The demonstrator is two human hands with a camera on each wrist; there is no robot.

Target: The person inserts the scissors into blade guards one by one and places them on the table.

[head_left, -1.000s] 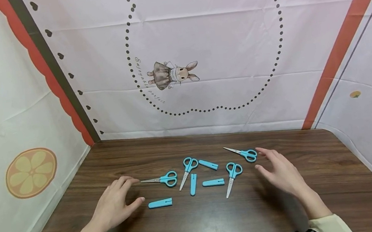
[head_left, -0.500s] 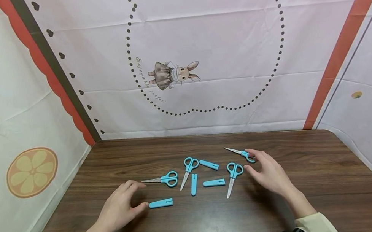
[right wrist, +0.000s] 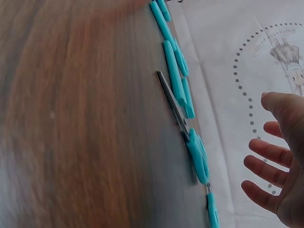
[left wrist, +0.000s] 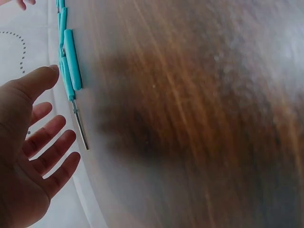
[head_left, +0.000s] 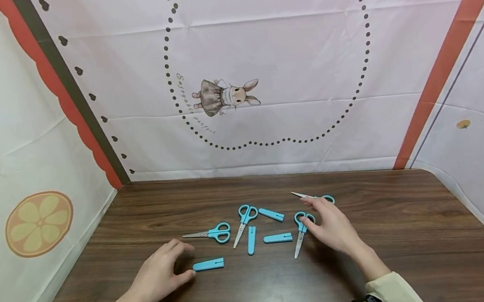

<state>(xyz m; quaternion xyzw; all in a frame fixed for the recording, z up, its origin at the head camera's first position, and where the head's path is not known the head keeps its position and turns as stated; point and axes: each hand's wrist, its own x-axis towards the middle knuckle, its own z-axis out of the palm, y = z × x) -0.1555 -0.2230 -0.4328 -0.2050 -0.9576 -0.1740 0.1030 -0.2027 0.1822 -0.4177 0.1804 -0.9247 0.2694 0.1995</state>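
My left hand (head_left: pixel 161 272) is at the left end of a blue scissors cap (head_left: pixel 210 264), fingers relaxed and spread; whether the thumb touches the cap is hard to tell. Above that cap lie blue-handled scissors (head_left: pixel 219 233), blades pointing left. My right hand (head_left: pixel 331 223) hovers over two more scissors: the near pair (head_left: pixel 299 244) points toward me, while the far pair (head_left: pixel 329 198) is partly hidden behind the fingers. In the right wrist view this hand (right wrist: pixel 280 166) has its fingers spread and holds nothing. The left wrist view shows the left hand (left wrist: pixel 38 142) holding nothing.
Between the hands lie another pair of scissors (head_left: pixel 245 218) and further blue caps: one upright (head_left: pixel 251 240), one level (head_left: pixel 277 238) and one slanted (head_left: pixel 271 214). All rest on the dark wooden table (head_left: pixel 258 293). A printed cloth (head_left: pixel 304 64) stands behind the table.
My right hand has moved left from beside the far scissors to over the near pair. The left hand has shifted slightly right and toward me, closer to the cap. The scissors and caps stay put.
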